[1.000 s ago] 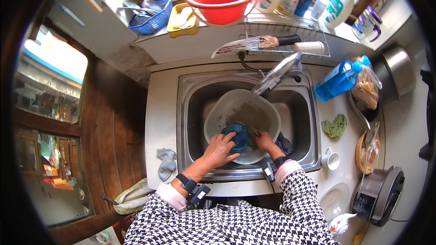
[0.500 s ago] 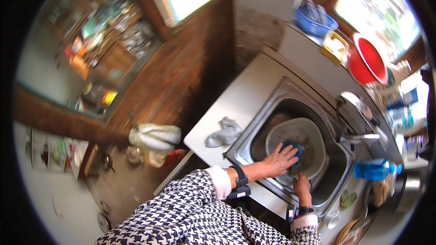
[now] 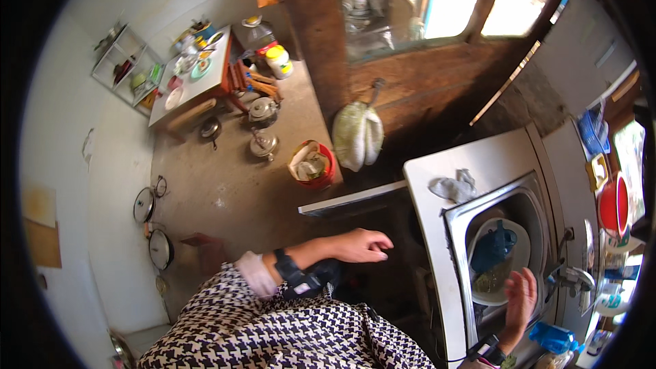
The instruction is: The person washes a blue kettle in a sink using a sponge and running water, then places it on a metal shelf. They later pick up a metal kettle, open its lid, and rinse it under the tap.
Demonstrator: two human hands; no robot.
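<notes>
My left hand (image 3: pixel 362 246) is raised in the air left of the sink counter, palm down. Its fingers are loosely bent and apart, with nothing in them. Over the near right part of the metal sink (image 3: pixel 454 220) is my right hand (image 3: pixel 521 301), open and empty, fingers stretched upward. A pale plastic basin (image 3: pixel 523 238) sits in the sink. Inside it lies a dark blue thing (image 3: pixel 493 249), perhaps a cloth or a bag, over water with greenish bits. A grey rag (image 3: pixel 454 186) lies crumpled on the white counter (image 3: pixel 425 181).
A cabinet door (image 3: pixel 352 199) juts out left of the counter. A red bucket (image 3: pixel 328 176) and lidded pots (image 3: pixel 264 111) stand on the floor. The faucet (image 3: pixel 570 277) is at the sink's right; a blue bottle (image 3: pixel 553 337) lies nearby. A red bowl (image 3: pixel 613 205) stands by the window.
My left hand has left the blue thing in the basin and swung left, away from the sink. My right hand has lifted from the basin's edge. The view has turned left.
</notes>
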